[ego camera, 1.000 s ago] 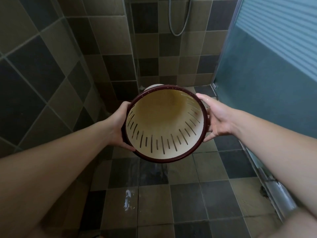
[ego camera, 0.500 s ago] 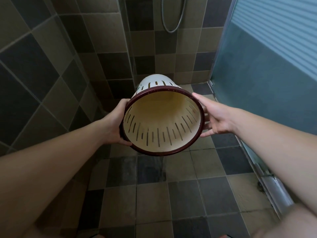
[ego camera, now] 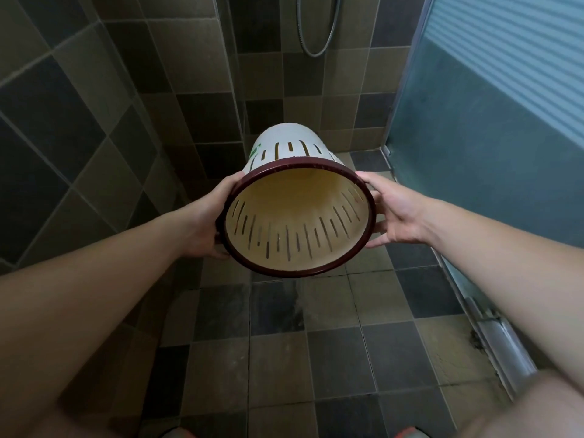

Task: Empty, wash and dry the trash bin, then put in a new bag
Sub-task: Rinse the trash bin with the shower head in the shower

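trash bin (ego camera: 286,147) tipped, left hand (ego camera: 207,226), right hand (ego camera: 395,216) gripping rim

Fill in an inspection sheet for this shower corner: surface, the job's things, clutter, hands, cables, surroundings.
Surface: tiled floor, wet patches.
Job's things: trash bin held off the floor, on its side, mouth toward the camera; empty, no bag.
Clutter: nothing seen.
Hands: left hand and right hand each hold a grip on the dark red rim, on opposite sides.
Cables: shower hose hangs looped.
Surroundings: tiled walls, frosted door.
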